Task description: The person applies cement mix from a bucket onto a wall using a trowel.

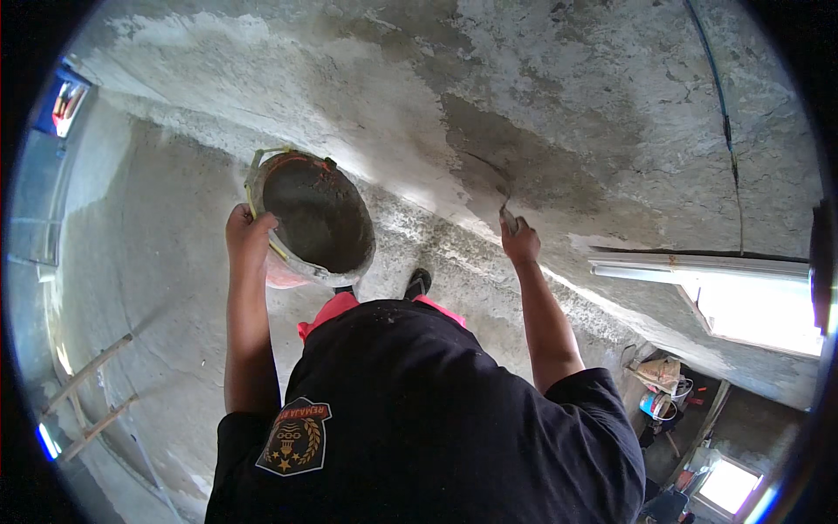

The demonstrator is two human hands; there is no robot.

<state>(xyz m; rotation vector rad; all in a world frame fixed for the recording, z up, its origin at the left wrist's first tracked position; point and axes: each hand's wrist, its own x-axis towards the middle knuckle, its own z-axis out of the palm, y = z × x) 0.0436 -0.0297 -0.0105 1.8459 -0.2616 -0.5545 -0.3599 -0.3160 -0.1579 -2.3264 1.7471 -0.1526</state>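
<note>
While the left hand (250,236) closes on the near-left edge of the bucket (365,253), thumb over the rim and yellowish handle (252,194), the bucket sits left of centre in the frame with its wide mouth turned up toward the view. That grip probably steadies it and keeps the grey mix (314,218) within easy reach; whether its base rests on the floor (175,236) cannot be told.

Right of centre, the right hand (521,240) is curled around a slim trowel-like tool (504,210), its far end against or very near the wall (576,52). The blade is hard to make out; the outstretched arm likely lets the tool meet the wall while the bucket stays clear on the other side.

The mix looks thick, wet and fairly smooth inside a round, crusted rim; the bucket's outside shows pinkish low down. The wall is rough and blotchy, with a darker, damp-looking patch (476,131) above the tool.
</note>
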